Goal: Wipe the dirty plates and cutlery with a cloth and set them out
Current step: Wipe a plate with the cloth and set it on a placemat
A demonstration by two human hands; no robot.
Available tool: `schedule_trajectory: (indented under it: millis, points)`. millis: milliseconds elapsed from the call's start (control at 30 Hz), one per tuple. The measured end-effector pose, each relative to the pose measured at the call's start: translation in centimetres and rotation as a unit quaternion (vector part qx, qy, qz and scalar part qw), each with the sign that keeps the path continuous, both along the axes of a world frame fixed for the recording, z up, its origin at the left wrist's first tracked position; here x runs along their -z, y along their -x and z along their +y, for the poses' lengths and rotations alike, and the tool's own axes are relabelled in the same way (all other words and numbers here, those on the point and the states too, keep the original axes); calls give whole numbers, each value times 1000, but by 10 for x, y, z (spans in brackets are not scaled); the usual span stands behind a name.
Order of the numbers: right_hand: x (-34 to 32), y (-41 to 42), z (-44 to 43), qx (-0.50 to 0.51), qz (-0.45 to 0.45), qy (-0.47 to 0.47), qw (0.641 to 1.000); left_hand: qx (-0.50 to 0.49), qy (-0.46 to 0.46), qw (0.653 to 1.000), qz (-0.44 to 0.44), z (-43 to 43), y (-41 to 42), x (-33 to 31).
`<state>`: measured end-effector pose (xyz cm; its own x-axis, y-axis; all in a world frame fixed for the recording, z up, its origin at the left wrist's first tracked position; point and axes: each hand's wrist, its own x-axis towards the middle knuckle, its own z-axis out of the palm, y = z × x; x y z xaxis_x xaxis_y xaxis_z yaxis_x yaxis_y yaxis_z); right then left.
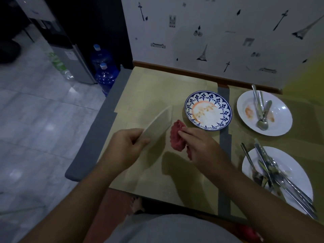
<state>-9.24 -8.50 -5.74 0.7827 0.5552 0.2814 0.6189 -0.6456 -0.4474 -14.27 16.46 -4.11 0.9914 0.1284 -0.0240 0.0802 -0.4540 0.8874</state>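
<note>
White plate (157, 123), blurred and tilted on edge above the table mat (140, 172), is pinched at its rim by a person's left hand (122, 148). The right hand (201, 148), just beside it, clutches a bunched red cloth (177, 135). A sauce-stained blue-patterned plate (210, 116) lies behind the cloth. At right, a far plate (284, 109) holds spoons (261, 109), and a near plate (298, 176) carries piled cutlery (273, 174).

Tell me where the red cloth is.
Head view, centre: the red cloth is held in the right hand, beside the blue-patterned plate's near edge.
</note>
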Motion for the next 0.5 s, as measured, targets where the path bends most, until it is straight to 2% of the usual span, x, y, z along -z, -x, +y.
schedule_trajectory:
  millis: [100,167,300,500]
  points:
    - [-2,-1,-3,7,-1,8,1000,35,-247,964,-88,0,6,23]
    - [-1,0,-4,5,-3,8,1000,32,-331,938,-101,-1,13,41]
    - [5,5,0,-4,7,6,1000,35,-382,910,-154,-1,27,70]
    - [25,8,6,-31,7,19,999,92,-415,894,-142,-1,42,98]
